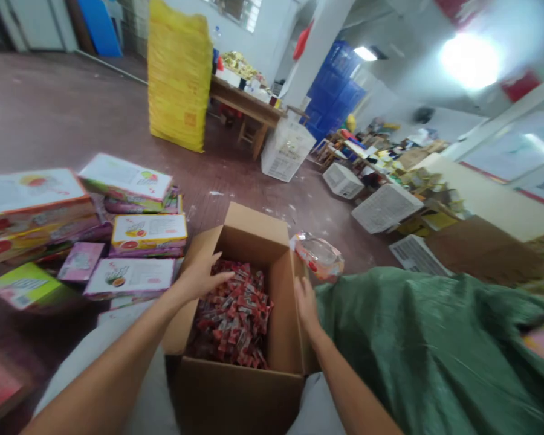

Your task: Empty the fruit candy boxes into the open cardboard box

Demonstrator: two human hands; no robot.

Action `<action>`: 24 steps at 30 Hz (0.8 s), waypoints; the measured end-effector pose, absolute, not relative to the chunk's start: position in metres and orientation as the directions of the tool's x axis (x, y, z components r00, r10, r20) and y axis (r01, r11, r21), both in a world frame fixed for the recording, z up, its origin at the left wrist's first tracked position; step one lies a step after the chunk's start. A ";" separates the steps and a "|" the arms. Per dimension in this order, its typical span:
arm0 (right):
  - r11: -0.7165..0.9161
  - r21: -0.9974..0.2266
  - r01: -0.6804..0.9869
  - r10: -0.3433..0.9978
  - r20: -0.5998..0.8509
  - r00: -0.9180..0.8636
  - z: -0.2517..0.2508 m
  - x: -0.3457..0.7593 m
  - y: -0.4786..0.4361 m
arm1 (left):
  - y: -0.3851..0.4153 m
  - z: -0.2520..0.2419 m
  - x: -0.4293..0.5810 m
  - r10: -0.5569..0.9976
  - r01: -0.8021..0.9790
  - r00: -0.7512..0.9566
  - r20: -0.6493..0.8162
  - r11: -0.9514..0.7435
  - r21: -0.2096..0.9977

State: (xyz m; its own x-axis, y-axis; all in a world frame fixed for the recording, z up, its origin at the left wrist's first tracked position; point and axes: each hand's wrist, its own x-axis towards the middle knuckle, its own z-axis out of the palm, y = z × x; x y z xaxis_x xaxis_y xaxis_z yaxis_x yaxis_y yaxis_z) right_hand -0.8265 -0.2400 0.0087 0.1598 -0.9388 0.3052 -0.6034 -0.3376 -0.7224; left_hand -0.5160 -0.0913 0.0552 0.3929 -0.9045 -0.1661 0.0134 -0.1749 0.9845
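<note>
An open cardboard box [283,314] stands between my knees, its flaps spread outward. Inside lies a heap of small red-wrapped packets [238,314]. My left hand [202,275] is over the left flap with its fingers spread, the tips reaching in above the packets and holding nothing. Against the outer right side of the box rests my right hand [306,302], fingers stretched out along the flap. Just beyond its fingertips is an orange-and-clear plastic package [320,257], beside the box's far right corner.
To the left are stacks of printed fruit cartons [149,232] and a green carton [25,284]. A large green sack [417,344] fills the right side. Ahead stand a tall yellow wrapped stack [179,78], a wooden table [247,103] and white crates [288,148].
</note>
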 end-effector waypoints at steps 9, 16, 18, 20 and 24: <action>-0.653 -0.357 -0.668 -0.493 -0.469 0.733 -0.075 -0.814 -0.083 | -0.025 0.032 -0.397 -0.478 0.165 0.847 -0.233 -0.180 0.970; -0.708 -0.399 -0.582 -0.374 -0.488 0.789 -0.097 -0.816 -0.115 | 0.022 -0.122 -0.440 -0.560 -0.078 0.738 -0.376 -0.625 0.777; -0.726 -0.396 -0.562 -0.357 -0.482 0.800 -0.102 -0.820 -0.116 | 0.032 -0.151 -0.452 -0.572 -0.131 0.725 -0.383 -0.661 0.739; -0.743 -0.392 -0.542 -0.341 -0.475 0.811 -0.106 -0.825 -0.117 | 0.038 -0.173 -0.454 -0.578 -0.187 0.707 -0.408 -0.709 0.680; -0.791 -0.405 -0.458 -0.291 -0.409 0.865 -0.108 -0.834 -0.121 | 0.035 -0.210 -0.436 -0.583 -0.353 0.641 -0.499 -0.801 0.484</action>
State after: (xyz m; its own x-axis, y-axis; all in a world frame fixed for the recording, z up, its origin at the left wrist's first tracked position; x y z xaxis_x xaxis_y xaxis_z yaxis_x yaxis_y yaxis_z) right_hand -0.8341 -0.1208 -0.1082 0.8649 -0.2912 -0.4088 -0.4579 -0.7914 -0.4050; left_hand -0.4358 0.0347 -0.2098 0.6411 -0.5832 -0.4989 -0.3525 -0.8011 0.4836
